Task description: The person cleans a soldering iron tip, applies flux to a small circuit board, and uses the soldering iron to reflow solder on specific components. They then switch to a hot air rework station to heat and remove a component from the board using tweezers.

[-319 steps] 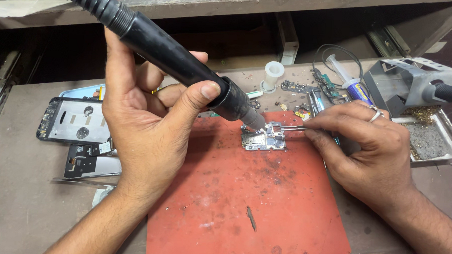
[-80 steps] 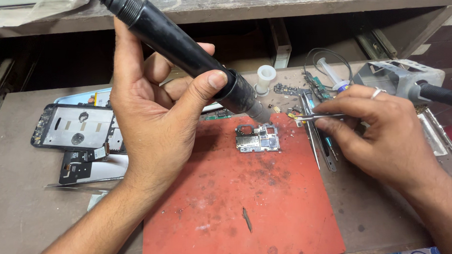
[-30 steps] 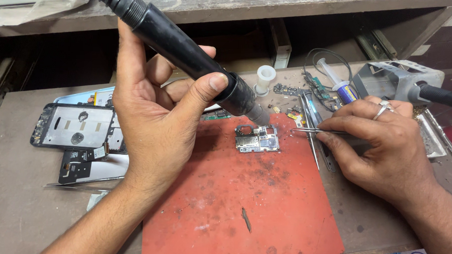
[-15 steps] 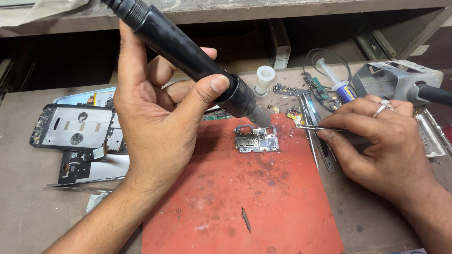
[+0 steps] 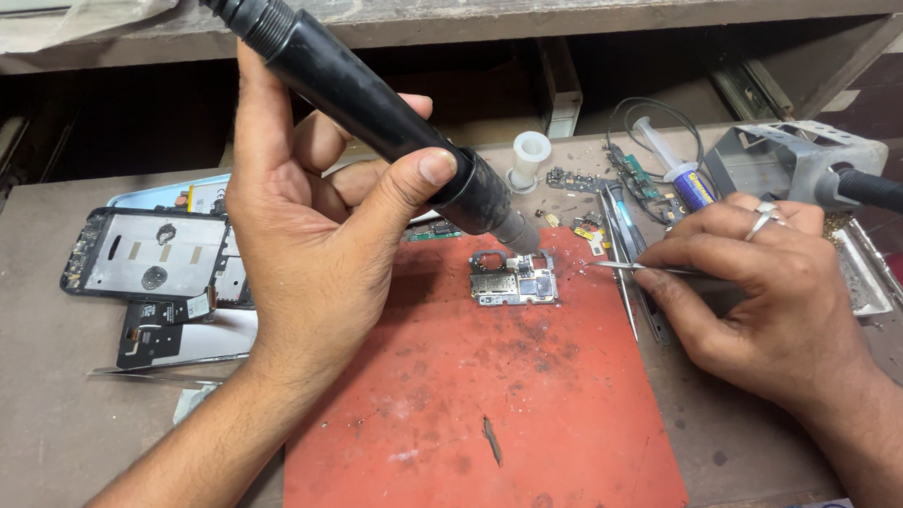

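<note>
Circuit board [image 5: 514, 281] lies flat at the upper edge of the red mat [image 5: 486, 405], centre of the frame, its long axis running left to right. Left hand [image 5: 307, 249] is clenched around a black hot-air handpiece [image 5: 377, 106], whose long axis slants from the upper left down to the right, nozzle pointing at the board's upper right corner. Right hand [image 5: 770, 290] pinches tweezers [image 5: 636, 267], lying nearly level with tips pointing left, just right of the board and apart from it. Phone frame [image 5: 146, 263] rests on the tabletop [image 5: 26, 399] at left. Syringe [image 5: 679, 172] lies upper right.
</note>
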